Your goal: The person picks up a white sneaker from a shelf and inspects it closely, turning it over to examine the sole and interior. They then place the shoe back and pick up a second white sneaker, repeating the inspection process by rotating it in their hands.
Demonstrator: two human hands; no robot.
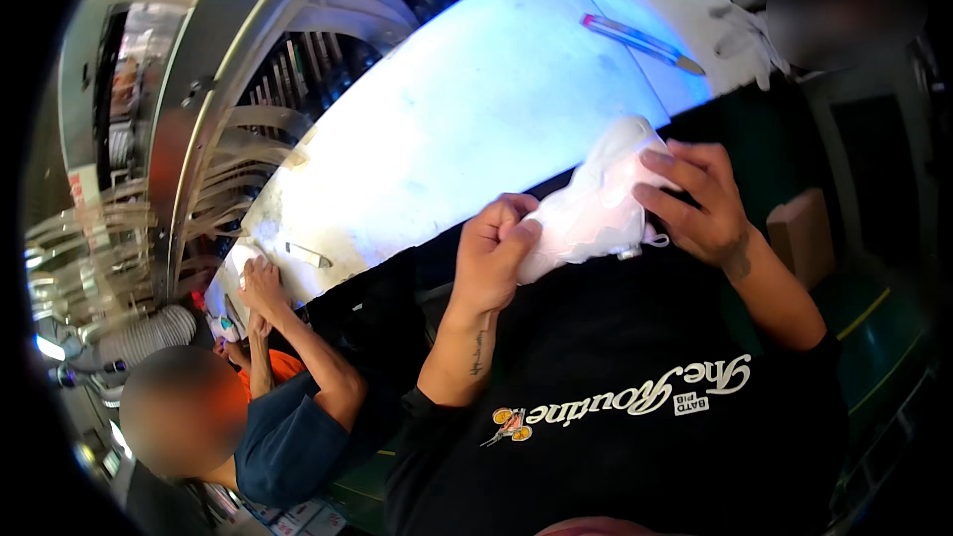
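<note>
- Plainly, the left hand was curled shut into a fist around one end of a soft, white, rumpled fabric piece, thumb pressed over the cloth.
- Opposite it, the right hand had its fingers spread and bent, fingertips pinching the other, upper end of the same white piece, so the cloth was stretched between the two hands.
- That white piece hung in the air in front of the person's chest, just off the near edge of the long, pale, brightly lit surface, not resting on it; a small loop or tab dangled from its lower edge, though what it was could not be told.
- Judging from the grip, the step in hand looked like a two-handed working of the cloth, turning or pulling it into shape; a next move would call for a firm hold by the left hand while the right fingers shifted along the edge without letting the fabric slip.
- Farther out, a slim pen-like tool with a pink end lay on the far part of the surface, well apart from the hands.
- At the left, a co-worker in a dark blue sleeve held a hand on a small white item at the surface's end, beside curved metal machine rails.
</note>
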